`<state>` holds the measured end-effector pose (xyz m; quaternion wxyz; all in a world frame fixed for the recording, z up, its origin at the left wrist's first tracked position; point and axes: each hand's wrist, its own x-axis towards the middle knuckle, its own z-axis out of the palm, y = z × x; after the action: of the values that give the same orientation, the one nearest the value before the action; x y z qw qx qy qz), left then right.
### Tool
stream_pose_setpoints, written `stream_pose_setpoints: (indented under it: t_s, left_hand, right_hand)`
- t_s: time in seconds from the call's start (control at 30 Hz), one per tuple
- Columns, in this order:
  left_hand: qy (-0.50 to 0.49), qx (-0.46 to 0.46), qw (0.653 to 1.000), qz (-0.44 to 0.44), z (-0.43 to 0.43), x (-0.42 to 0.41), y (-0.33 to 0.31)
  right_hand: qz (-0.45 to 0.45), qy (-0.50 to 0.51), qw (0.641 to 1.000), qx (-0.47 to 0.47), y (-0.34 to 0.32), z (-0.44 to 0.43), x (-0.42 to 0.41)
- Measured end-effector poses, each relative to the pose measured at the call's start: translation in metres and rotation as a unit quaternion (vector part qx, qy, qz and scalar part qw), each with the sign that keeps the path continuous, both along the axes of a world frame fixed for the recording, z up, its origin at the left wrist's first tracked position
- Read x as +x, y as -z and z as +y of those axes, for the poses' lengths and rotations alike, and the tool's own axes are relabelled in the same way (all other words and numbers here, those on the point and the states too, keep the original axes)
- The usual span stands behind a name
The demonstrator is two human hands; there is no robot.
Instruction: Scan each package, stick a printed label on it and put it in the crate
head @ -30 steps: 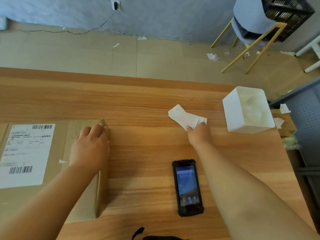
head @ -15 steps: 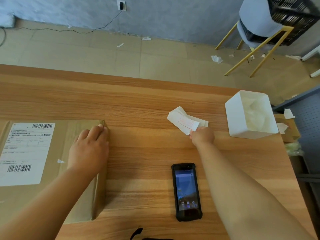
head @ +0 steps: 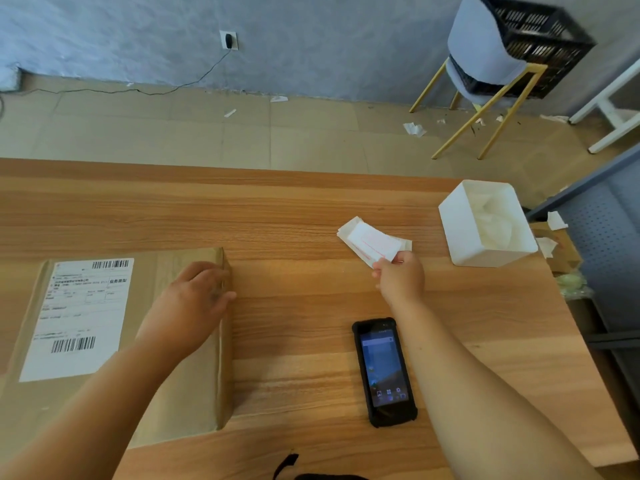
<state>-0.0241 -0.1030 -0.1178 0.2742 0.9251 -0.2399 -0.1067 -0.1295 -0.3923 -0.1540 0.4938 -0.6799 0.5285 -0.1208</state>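
While left hand (head: 194,303) rests flat on package (head: 206,382) | right hand (head: 401,277) pinches label (head: 372,244) — apparently raised.

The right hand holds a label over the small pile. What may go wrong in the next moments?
1. The right hand pinches the top label by one corner only, so a second sheet from the pile may come along.
2. On the way to the package, the forearm would pass above the scanner and might knock it.
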Motion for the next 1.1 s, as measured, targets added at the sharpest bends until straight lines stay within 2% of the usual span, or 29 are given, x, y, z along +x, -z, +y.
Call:
stream_pose_setpoints:
  t_s: [0.2, 0.37, 0.5, 0.77, 1.1]
  left_hand:
    - [0.009, -0.073, 0.997, 0.024, 0.029, -0.008, -0.021]
    - [-0.066, -0.102, 0.975, 0.187, 0.063, -0.013, -0.025]
    - [-0.109, -0.182, 0.939, 0.27, 0.094, -0.011, -0.024]
    - [-0.114, -0.256, 0.915, 0.291, 0.134, -0.006, -0.025]
    - [-0.095, -0.314, 0.894, 0.305, 0.151, -0.005, -0.03]
  right_hand:
    - [-0.084, -0.107, 0.986, 0.098, -0.031, 0.081, -0.004]
    - [-0.117, -0.183, 0.963, 0.159, -0.047, 0.146, -0.005]
    - [-0.127, -0.217, 0.953, 0.166, -0.054, 0.191, -0.002]
    - [-0.143, -0.219, 0.951, 0.166, -0.062, 0.241, 0.005]
    - [-0.145, -0.217, 0.952, 0.158, -0.067, 0.26, 0.005]
